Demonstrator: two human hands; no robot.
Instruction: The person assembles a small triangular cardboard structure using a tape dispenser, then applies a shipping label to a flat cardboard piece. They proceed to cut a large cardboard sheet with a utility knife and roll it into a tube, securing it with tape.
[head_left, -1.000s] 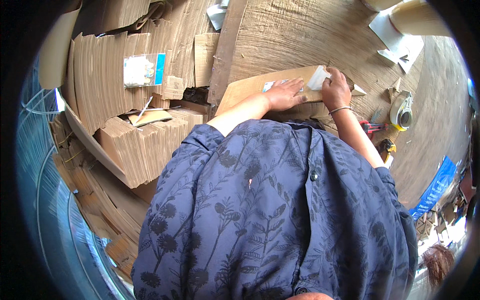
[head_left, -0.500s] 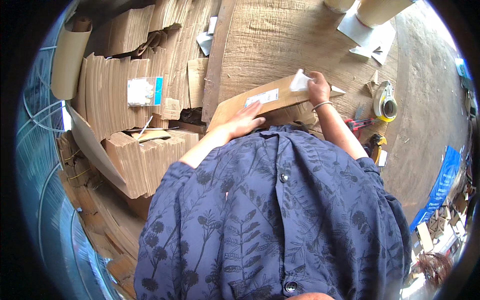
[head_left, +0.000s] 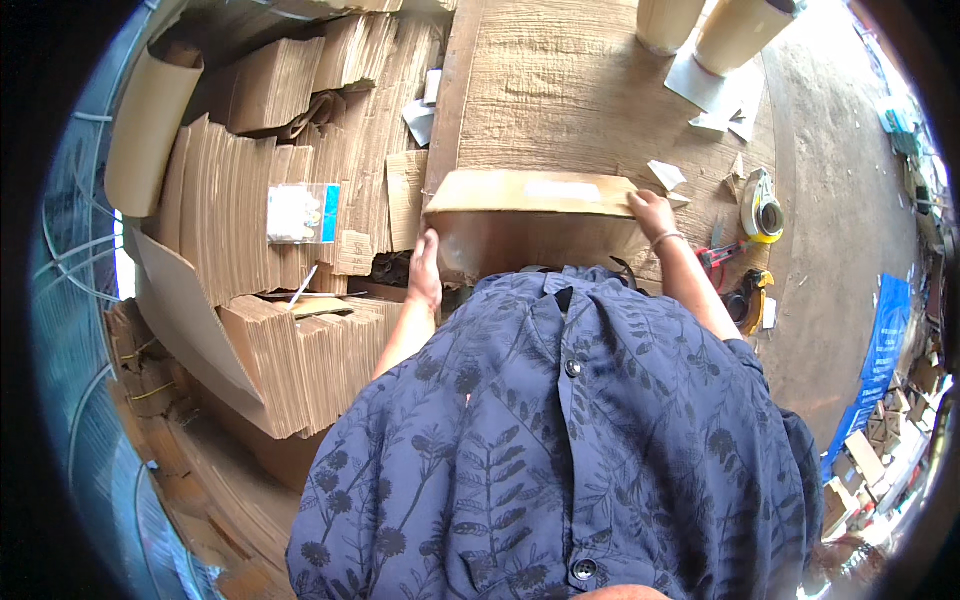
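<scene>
A brown cardboard box [head_left: 475, 190] with a pale label on its upper face stands tilted on edge on the wooden table, close against my shirt. My left hand [head_left: 425, 272] holds its left end, palm to the side and fingers pointing up. At the far right corner, my right hand [head_left: 653, 213] grips the box with fingers bent over the edge. A crumpled white paper scrap [head_left: 666, 175] lies just beyond the right hand. Part of the box's lower side is hidden by my body.
Right of the box lie a tape roll [head_left: 766, 214], red-handled scissors [head_left: 720, 254] and a yellow-and-black tool [head_left: 755, 300]. Stacked cardboard sheets [head_left: 220, 200], with a small clear bag [head_left: 300, 213] on them, fill the left. Tall brown tubes [head_left: 740, 38] stand at the far right.
The box has turned from slanting to nearly level across the view. My left hand went from its labelled face to its left end. My right hand let go of the white paper scrap.
</scene>
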